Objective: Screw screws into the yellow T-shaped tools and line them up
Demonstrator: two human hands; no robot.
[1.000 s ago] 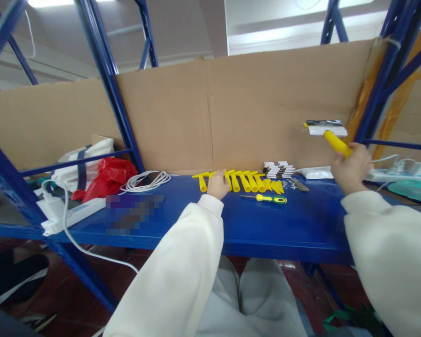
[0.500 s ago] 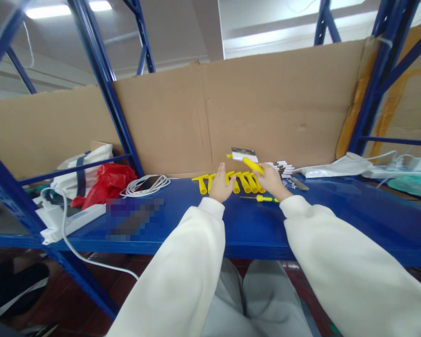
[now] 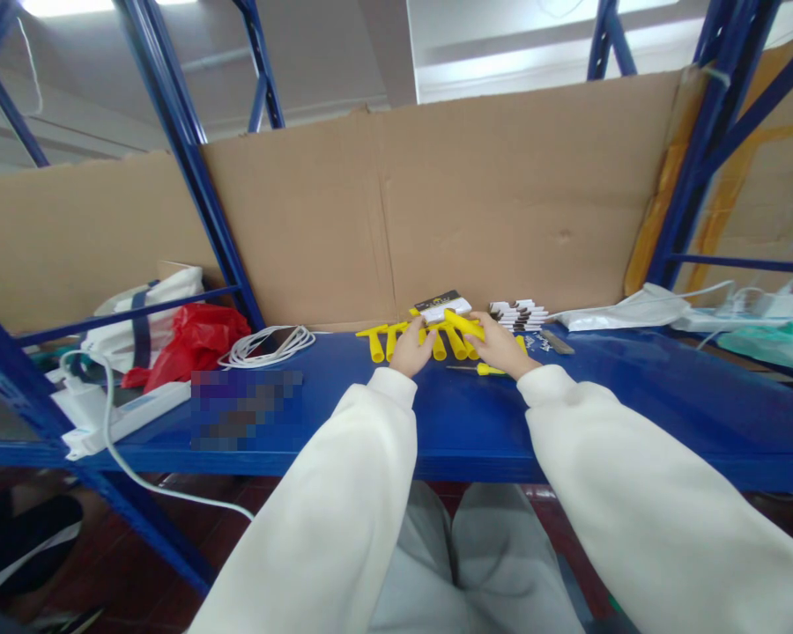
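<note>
My right hand (image 3: 499, 345) is closed around the yellow handle (image 3: 463, 323) of a T-shaped scraper. Its head carries a white and black piece (image 3: 442, 305), tilted up toward the cardboard. My left hand (image 3: 411, 350) is just below the left end of that head, thumb and fingers apart; whether it touches the head I cannot tell. Behind and between my hands lies a row of several yellow T-shaped handles (image 3: 375, 346), partly hidden. A screwdriver (image 3: 489, 370) with a yellow handle lies in front of my right hand, which covers part of it.
Right of my hands are a stack of small white and black packs (image 3: 519, 314), small metal pieces and a flat grey strip (image 3: 559, 342). A coiled white cable (image 3: 268, 346), red bag (image 3: 195, 343) and power strip (image 3: 138, 418) are left. Cardboard (image 3: 502, 194) stands behind the blue shelf.
The scraper in my right hand has come lower and slightly left, its head tilting. My left hand's fingers, stretched upward before, are now bent nearer to the head.
</note>
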